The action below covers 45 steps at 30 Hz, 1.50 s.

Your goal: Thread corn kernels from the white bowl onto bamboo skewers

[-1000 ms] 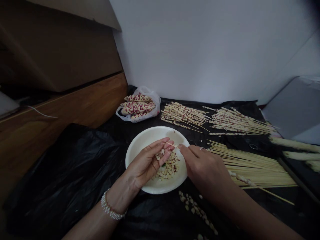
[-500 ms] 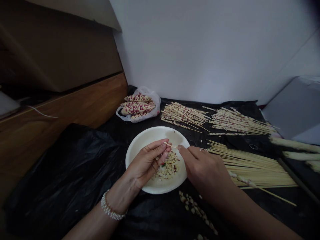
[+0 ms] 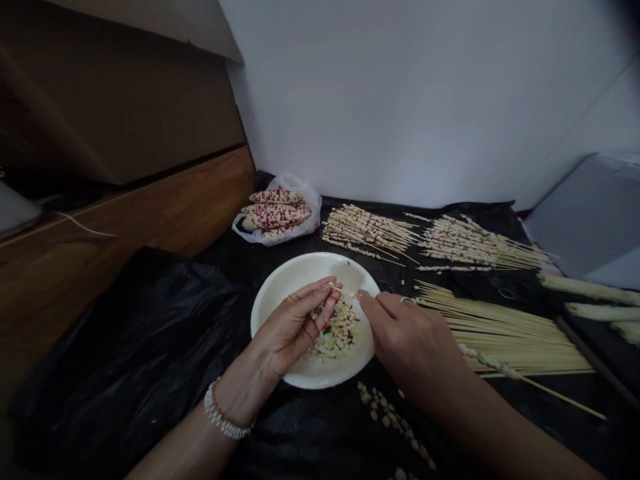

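Over a white bowl [image 3: 270,287] of loose corn kernels [image 3: 333,343], my left hand [image 3: 300,320] pinches the tip of a thin skewer [image 3: 346,292], where a pale kernel seems to sit at the fingertips. My right hand [image 3: 407,330] is closed around the same skewer at the bowl's right rim. A stick threaded with kernels [image 3: 493,363] emerges from behind my right hand and points to the lower right; whether it is the same stick is hidden by the hand.
Speckled corn cobs [image 3: 277,215] lie in a plastic bag behind the bowl. Two piles of kernel-threaded skewers [image 3: 367,228] [image 3: 465,243] and bare skewers [image 3: 520,337] lie to the right. Stripped cobs [image 3: 590,288] are far right; loose kernels [image 3: 387,413] lie in front on black plastic.
The threaded stick behind my right hand has shifted slightly toward the lower right. My left fingers have moved very slightly at the skewer tip.
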Available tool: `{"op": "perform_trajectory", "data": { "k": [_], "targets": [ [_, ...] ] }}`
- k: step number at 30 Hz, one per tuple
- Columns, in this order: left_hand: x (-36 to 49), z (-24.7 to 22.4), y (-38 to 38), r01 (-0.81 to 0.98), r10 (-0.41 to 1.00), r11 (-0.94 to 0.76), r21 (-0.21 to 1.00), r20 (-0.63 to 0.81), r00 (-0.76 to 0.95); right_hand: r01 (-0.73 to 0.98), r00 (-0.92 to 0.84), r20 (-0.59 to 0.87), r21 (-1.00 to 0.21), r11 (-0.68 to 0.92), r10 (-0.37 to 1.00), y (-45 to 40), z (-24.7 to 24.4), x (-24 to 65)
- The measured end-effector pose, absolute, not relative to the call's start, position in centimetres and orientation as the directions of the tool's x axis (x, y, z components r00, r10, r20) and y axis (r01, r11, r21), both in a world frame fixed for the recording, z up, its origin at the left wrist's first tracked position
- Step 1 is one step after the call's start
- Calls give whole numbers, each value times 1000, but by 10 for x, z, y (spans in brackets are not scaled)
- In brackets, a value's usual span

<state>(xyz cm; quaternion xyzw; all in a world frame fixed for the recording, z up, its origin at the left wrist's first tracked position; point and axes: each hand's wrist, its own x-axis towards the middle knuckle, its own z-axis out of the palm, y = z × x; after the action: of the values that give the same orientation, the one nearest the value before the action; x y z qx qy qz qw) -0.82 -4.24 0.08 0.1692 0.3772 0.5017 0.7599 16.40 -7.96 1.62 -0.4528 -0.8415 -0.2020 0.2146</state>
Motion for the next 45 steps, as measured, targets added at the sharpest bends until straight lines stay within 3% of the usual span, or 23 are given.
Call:
{"op": "perform_trajectory", "data": {
  "k": [29,45],
  "targets": [
    [-7,2,-43,-662,877,443,604,-446,179,851,-487,555,131,508,674,-80,13,162],
    [-1,-1,-47,-603,843,532,595,-442,307,872,-460,587,155,465,666,-82,-3,155]
  ]
}}
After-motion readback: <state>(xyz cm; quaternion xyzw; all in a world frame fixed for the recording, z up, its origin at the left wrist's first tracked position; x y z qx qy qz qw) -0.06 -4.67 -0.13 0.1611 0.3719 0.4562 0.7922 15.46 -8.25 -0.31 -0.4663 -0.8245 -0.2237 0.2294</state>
